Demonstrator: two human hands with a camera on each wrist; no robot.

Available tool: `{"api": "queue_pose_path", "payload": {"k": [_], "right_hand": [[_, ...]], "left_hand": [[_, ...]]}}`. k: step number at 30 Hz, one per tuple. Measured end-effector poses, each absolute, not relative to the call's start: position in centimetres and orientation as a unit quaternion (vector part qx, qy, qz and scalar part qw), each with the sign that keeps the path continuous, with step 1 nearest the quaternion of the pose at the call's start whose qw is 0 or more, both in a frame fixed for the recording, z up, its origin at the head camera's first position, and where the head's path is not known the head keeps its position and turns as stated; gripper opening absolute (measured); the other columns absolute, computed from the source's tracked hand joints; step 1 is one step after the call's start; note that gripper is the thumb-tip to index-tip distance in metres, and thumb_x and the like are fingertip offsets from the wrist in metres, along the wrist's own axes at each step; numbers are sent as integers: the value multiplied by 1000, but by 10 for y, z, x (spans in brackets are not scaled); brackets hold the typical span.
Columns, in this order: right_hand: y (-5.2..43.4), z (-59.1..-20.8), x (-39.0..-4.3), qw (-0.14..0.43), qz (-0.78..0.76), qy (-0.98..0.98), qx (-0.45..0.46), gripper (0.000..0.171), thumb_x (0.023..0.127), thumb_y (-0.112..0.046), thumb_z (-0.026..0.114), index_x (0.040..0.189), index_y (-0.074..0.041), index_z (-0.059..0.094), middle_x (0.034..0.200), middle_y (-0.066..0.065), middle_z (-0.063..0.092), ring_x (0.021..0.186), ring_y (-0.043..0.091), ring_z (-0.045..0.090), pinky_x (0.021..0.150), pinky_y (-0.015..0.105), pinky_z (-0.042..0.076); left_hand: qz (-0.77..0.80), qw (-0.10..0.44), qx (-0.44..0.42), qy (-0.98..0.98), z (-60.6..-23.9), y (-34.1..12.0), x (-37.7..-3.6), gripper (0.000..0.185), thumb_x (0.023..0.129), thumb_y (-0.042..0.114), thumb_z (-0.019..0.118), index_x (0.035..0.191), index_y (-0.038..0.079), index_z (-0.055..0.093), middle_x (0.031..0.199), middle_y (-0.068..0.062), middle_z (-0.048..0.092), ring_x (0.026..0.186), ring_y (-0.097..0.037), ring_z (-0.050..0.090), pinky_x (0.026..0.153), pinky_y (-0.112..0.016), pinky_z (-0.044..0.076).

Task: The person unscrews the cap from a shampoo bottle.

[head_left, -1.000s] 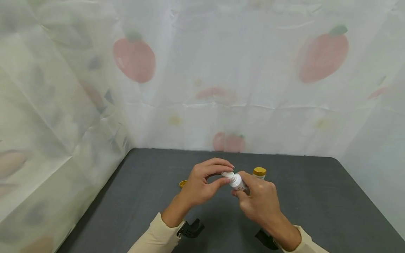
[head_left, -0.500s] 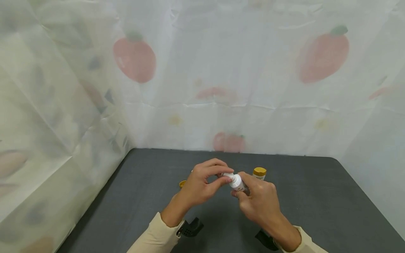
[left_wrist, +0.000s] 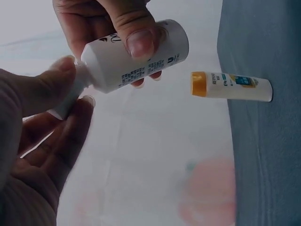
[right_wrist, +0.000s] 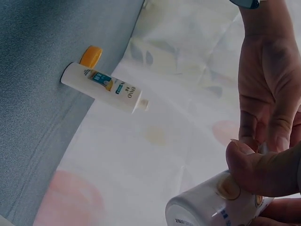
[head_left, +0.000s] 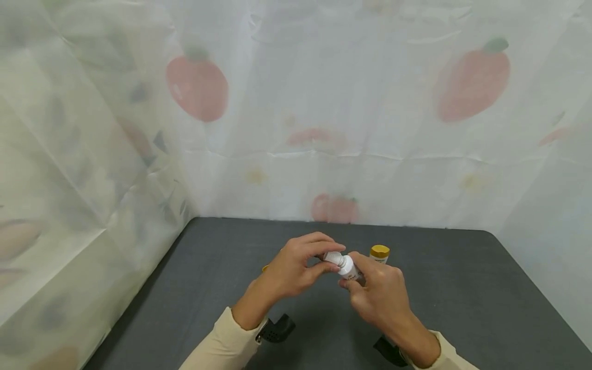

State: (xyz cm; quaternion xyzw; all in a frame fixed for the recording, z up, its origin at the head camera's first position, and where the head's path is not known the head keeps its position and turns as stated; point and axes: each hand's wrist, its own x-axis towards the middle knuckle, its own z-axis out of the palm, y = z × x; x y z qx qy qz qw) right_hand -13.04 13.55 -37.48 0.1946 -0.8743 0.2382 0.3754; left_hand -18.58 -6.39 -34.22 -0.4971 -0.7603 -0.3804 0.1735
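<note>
At the far left, a pale sheet printed with red fruit (head_left: 196,87) hangs as backdrop behind and beside the dark grey worktop (head_left: 462,293).

On the worktop, left of my hands, a loose yellow cap (right_wrist: 91,55) lies flat, just beside an uncapped white tube with a teal and yellow label (right_wrist: 104,87); in the right wrist view the 2 appear almost touching, though I cannot tell whether they do.

My left hand (head_left: 293,270) is raised above the worktop, thumb and fingers curled and pinching the small white cap (left_wrist: 70,96) at the neck of a white bottle (head_left: 347,267). The cap sits on the bottle's neck; I cannot tell how tight it is.

My right hand (head_left: 379,295) grips the bottle's body, thumb across its printed side and fingers wrapped behind. The bottle is held tilted, neck pointing left toward my left hand, clear of the worktop, in front of me near the middle of the worktop.

Behind my right hand, a second white tube with a yellow cap (head_left: 380,252) stands on the worktop, apart from the bottle.

Both sleeves (head_left: 222,341) are cream.
</note>
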Motion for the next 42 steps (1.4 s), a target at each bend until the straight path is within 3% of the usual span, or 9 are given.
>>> {"api": "queue_pose_path", "payload": {"k": [8, 13, 21, 26, 33, 36, 39, 42], "right_hand": [[135, -377, -130, 376, 243, -873, 195, 49, 59, -9, 100, 100, -10, 73, 80, -2, 74, 57, 2, 61, 52, 18, 48], [134, -377, -130, 370, 245, -876, 191, 48, 60, -9, 100, 99, -11, 74, 80, -2, 74, 57, 2, 61, 53, 19, 48], [134, -379, -130, 356, 265, -878, 179, 44, 62, -9, 99, 98, -16, 75, 83, -3, 76, 60, 1, 64, 54, 19, 49], [134, -379, -130, 340, 295, -877, 168, 42, 64, -10, 99, 97, -20, 75, 81, -4, 76, 61, 0, 63, 54, 19, 48], [135, -382, -134, 329, 331, -870, 162, 41, 63, -12, 99, 93, -22, 74, 72, -10, 67, 60, -6, 47, 54, 19, 38], [135, -384, -136, 307, 367, -863, 161, 41, 64, -9, 98, 96, -21, 76, 76, -9, 72, 64, -3, 59, 57, 21, 47], [134, -385, -139, 266, 420, -855, 150, 41, 66, -4, 96, 100, -18, 78, 87, -3, 79, 79, 8, 76, 68, 25, 60], [133, -385, -142, 225, 464, -847, 129, 41, 69, 0, 94, 106, -13, 80, 96, 4, 81, 89, 19, 80, 76, 30, 64]], "left_hand": [[-312, 117, -508, -794, -333, -67, -184, 30, 101, 11, 67, 131, 5, 71, 114, -5, 67, 87, -10, 60, 75, -18, 52], [-294, 118, -499, -807, -332, -67, -183, 27, 103, 16, 66, 128, 7, 72, 115, -4, 68, 91, -11, 62, 78, -18, 53], [-335, 97, -458, -818, -333, -70, -184, 32, 92, 18, 79, 122, 9, 76, 114, -2, 73, 89, -9, 64, 75, -21, 57], [-402, 84, -411, -814, -338, -72, -186, 31, 85, 16, 86, 114, 9, 78, 108, -2, 77, 92, -9, 70, 83, -21, 61], [-494, 59, -355, -791, -348, -71, -188, 34, 84, 10, 87, 115, 8, 76, 108, -6, 77, 94, -15, 77, 82, -22, 63], [-518, 58, -332, -786, -354, -70, -188, 34, 85, 9, 86, 117, 8, 76, 110, -7, 77, 95, -17, 78, 81, -22, 63], [-532, 79, -321, -780, -361, -69, -189, 32, 87, 10, 85, 117, 8, 77, 115, -7, 74, 101, -19, 75, 88, -25, 63], [-544, 102, -308, -774, -368, -68, -189, 31, 86, 9, 85, 116, 7, 79, 119, -8, 71, 105, -22, 71, 94, -29, 62]]}}
